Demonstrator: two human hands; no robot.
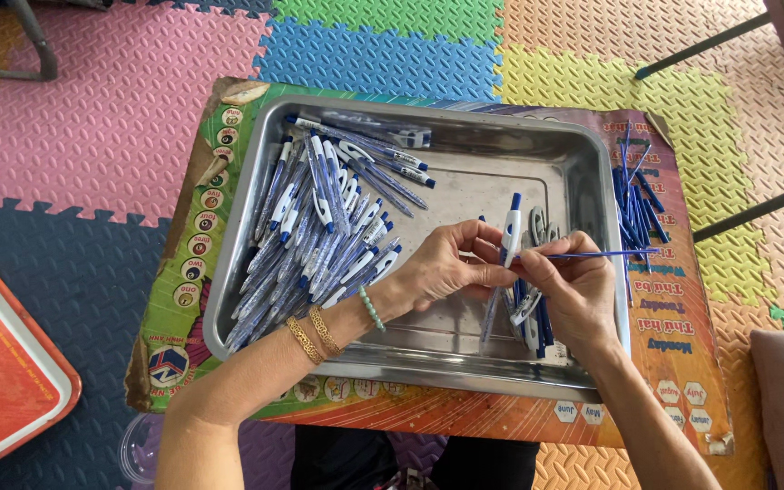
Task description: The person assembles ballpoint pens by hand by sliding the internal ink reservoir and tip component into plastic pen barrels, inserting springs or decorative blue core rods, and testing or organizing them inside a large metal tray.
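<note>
A floor of coloured foam puzzle mats (111, 118) lay under everything, and on it a printed cardboard sheet (682, 363) served as a base for a steel tray (465, 358). The tray was the centre of the scene. In its left half there was a big heap of blue and white pens (319, 231), lying mostly in one direction, probably so that they stay together and are easy to take. Outside the right wall of the tray, on the cardboard, lay a small bundle of blue refills (637, 204), near enough for the right hand to reach. Far to the left of the tray an orange and white tray (2, 363) was partly visible.

Above the right half of the steel tray, both hands met. The left hand (442, 268), with bracelets on the wrist, was closed around a white and blue pen barrel (511, 231) and held it upright, I think to keep its opening steady. The right hand (573, 290) pinched a thin blue refill (596, 255) between the fingertips, nearly horizontal, with one end at the barrel. Under the hands, in the tray, lay a few more pens (528, 313)
</note>
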